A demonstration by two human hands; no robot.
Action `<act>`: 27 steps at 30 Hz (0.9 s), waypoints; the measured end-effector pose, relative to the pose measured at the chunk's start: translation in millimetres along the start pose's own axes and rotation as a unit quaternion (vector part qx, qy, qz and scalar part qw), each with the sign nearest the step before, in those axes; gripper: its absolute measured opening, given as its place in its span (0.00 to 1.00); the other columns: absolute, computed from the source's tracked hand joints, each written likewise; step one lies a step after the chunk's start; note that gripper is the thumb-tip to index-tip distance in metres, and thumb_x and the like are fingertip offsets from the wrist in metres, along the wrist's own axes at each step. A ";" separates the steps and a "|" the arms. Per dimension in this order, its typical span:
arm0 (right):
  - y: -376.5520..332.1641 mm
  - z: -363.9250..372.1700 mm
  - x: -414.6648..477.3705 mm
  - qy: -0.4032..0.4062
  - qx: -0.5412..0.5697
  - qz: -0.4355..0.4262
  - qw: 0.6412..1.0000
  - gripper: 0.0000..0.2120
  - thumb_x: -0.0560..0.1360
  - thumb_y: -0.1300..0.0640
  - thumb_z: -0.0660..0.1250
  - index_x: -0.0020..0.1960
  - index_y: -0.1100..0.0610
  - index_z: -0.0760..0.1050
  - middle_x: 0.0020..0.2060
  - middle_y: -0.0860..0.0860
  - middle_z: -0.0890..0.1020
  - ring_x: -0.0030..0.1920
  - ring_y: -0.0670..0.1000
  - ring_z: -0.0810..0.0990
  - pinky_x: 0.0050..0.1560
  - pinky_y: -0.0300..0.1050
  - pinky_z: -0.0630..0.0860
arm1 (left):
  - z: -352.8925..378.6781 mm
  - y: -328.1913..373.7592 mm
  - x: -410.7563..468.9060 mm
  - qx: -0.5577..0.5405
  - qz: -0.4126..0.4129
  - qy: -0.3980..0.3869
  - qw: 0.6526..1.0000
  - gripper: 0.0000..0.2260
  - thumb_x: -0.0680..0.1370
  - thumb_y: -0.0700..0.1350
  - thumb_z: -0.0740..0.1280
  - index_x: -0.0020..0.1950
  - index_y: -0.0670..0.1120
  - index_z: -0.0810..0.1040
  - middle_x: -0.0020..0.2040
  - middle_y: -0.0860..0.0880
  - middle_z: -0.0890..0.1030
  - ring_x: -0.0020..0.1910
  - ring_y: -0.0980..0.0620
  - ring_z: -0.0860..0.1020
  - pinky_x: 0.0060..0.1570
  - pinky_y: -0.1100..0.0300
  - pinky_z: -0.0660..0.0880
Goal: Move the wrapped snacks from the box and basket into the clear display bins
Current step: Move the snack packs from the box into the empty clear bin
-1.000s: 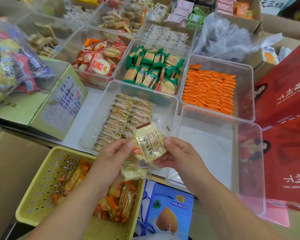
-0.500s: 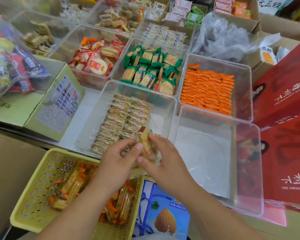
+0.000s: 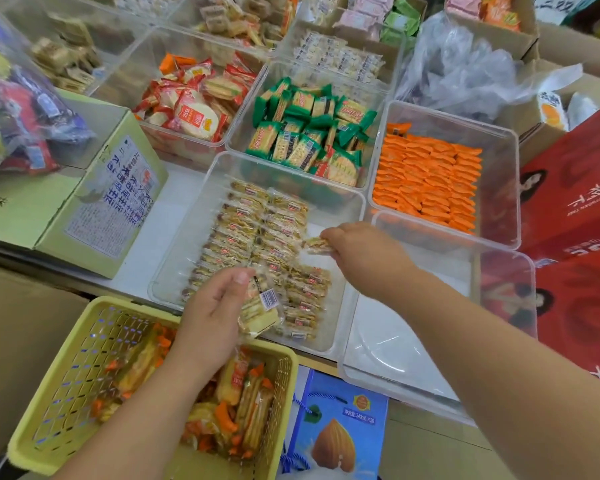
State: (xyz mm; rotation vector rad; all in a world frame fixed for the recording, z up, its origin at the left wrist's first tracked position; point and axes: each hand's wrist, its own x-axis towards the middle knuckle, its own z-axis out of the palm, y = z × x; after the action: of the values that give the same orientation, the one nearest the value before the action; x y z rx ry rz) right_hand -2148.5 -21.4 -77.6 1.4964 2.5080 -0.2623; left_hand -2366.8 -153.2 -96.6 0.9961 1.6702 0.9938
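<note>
A clear display bin (image 3: pixel 352 216) in front of me holds rows of yellow wrapped snacks (image 3: pixel 250 230). My right hand (image 3: pixel 364 254) reaches into this bin and pinches one wrapped snack (image 3: pixel 316 244) just above the rows. My left hand (image 3: pixel 215 313) hovers over the bin's near edge and grips a few more wrapped snacks (image 3: pixel 258 313), barcode side up. Below it stands a yellow basket (image 3: pixel 66 393) with orange-and-clear wrapped snacks (image 3: pixel 236 407) lying at its right end.
An empty clear bin (image 3: pixel 499 306) stands to the right. Behind are bins of orange packs (image 3: pixel 426 181), green packs (image 3: pixel 309 133) and red packs (image 3: pixel 194 105). A green carton (image 3: pixel 94 202) sits at left, red boxes (image 3: pixel 575 209) at right, a blue box (image 3: pixel 336 431) below.
My hands have parted. The right hand has carried one snack forward into the bin, while the left hand stays near the bin's front edge holding the other packs.
</note>
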 end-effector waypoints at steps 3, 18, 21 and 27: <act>0.7 2.9 22.0 -0.069 -0.068 -0.017 0.995 0.15 0.76 0.66 0.63 0.60 0.53 0.74 0.47 0.52 0.78 0.48 0.56 0.75 0.43 0.52 0.78 | 0.4 -4.7 2.1 -0.006 0.007 -0.013 1.000 0.20 0.78 0.66 0.57 0.60 0.60 0.81 0.54 0.76 0.79 0.34 0.64 0.77 0.37 0.63 0.73; -21.9 46.9 69.3 -0.237 -0.087 0.006 0.967 0.06 0.79 0.62 0.62 0.49 0.58 0.78 0.37 0.51 0.75 0.34 0.49 0.73 0.30 0.42 0.66 | -5.2 -7.6 11.9 -0.033 0.002 0.002 0.999 0.15 0.79 0.65 0.56 0.58 0.68 0.80 0.57 0.77 0.77 0.55 0.68 0.78 0.57 0.56 0.75; -28.4 48.3 69.9 -0.260 -0.098 -0.007 0.961 0.10 0.76 0.67 0.64 0.37 0.58 0.71 0.35 0.51 0.74 0.33 0.50 0.73 0.32 0.44 0.70 | -5.0 -3.8 10.0 -0.032 -0.003 0.006 0.999 0.19 0.76 0.70 0.56 0.59 0.67 0.80 0.57 0.75 0.78 0.53 0.40 0.82 0.57 0.40 0.78; -33.7 44.5 62.5 -0.256 -0.099 0.009 0.961 0.09 0.76 0.66 0.63 0.39 0.57 0.72 0.36 0.51 0.75 0.35 0.51 0.74 0.39 0.48 0.73 | -6.2 -5.2 9.6 -0.060 -0.035 0.012 0.998 0.12 0.84 0.59 0.59 0.57 0.65 0.82 0.56 0.71 0.80 0.33 0.53 0.78 0.30 0.59 0.78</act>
State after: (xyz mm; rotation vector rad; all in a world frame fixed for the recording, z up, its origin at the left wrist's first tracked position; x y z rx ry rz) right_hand -2203.3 4.2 -135.7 1.1864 2.0413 -0.3350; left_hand -2376.0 -147.2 -102.7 0.8440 1.6332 1.0496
